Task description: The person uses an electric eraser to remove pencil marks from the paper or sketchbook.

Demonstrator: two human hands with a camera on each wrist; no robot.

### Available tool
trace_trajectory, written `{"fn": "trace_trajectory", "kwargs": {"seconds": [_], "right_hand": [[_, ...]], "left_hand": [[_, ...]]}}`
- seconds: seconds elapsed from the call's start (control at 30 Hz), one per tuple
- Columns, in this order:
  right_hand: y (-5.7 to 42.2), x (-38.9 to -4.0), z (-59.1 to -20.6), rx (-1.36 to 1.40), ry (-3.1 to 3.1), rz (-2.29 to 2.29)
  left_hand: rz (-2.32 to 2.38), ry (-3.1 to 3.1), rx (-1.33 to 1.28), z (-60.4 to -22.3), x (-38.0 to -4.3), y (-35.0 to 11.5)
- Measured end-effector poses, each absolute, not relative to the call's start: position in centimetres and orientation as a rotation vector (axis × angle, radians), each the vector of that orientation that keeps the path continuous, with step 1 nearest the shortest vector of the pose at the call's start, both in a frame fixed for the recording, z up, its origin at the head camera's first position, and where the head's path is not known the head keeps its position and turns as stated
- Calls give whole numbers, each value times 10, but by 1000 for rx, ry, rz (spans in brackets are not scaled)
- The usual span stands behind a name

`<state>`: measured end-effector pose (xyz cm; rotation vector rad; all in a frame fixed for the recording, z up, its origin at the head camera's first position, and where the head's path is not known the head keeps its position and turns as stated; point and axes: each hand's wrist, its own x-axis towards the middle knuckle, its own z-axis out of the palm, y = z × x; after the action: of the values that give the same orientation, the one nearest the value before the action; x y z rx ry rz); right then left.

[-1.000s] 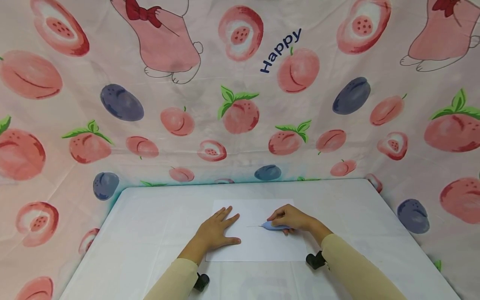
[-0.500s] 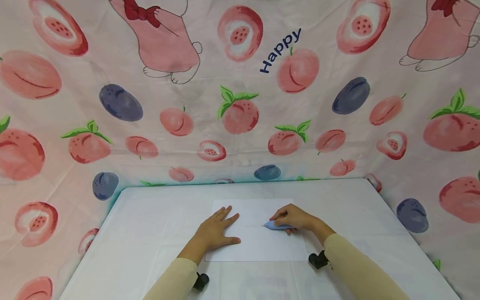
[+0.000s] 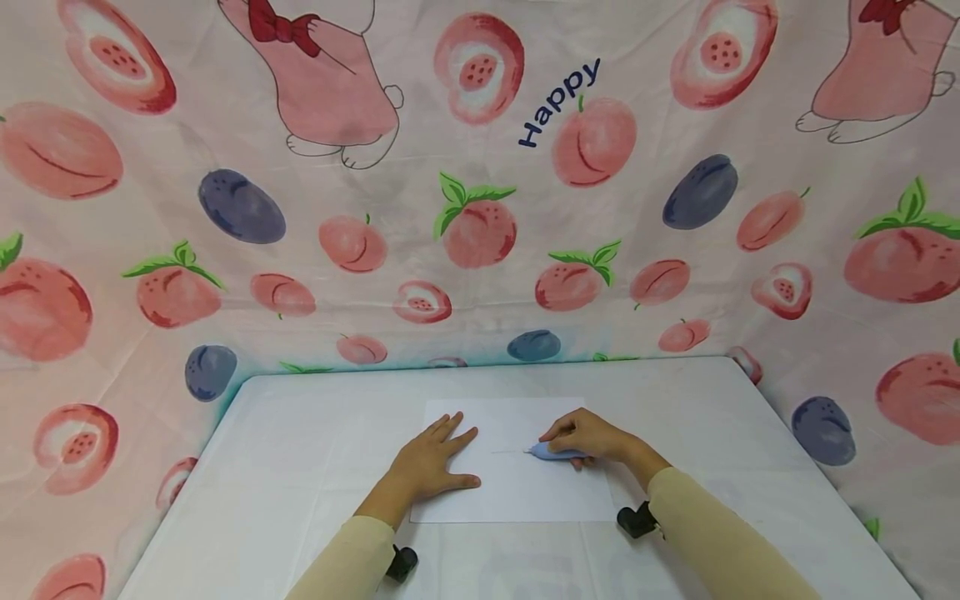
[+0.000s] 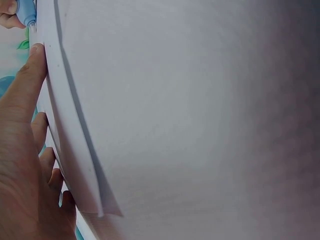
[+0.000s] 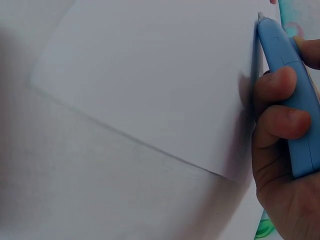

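A white sheet of paper [image 3: 510,500] lies on the table, with a thin faint line [image 3: 510,452] near its middle. My left hand [image 3: 429,460] rests spread on the left part of the sheet, fingers and thumb apart; the left wrist view shows this hand [image 4: 25,145] at its left edge. My right hand [image 3: 588,435] grips a light blue utility knife [image 3: 553,452], whose tip points left at the right end of the line. In the right wrist view, fingers curl round the knife [image 5: 300,120], and its small metallic tip meets the paper [image 5: 145,90].
The white-covered table [image 3: 315,450] reaches back to a fruit-patterned cloth [image 3: 480,317] hanging behind and at both sides. Black wrist cameras show under the left sleeve [image 3: 348,554] and the right sleeve [image 3: 720,533].
My right hand has shifted slightly to the right with the knife over the first half second, then stayed put. The left hand and the paper have not moved.
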<state>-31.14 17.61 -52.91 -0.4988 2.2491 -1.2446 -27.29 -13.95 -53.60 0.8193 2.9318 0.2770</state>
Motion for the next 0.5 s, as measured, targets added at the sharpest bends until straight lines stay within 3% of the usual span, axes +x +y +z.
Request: {"fn": "trace_trajectory", "kwargs": {"seconds": [0.5], "right_hand": [[169,-308,-522,-518,2213,-1281]], "left_hand": [[322,2938,863,-538,-272,-142]]}}
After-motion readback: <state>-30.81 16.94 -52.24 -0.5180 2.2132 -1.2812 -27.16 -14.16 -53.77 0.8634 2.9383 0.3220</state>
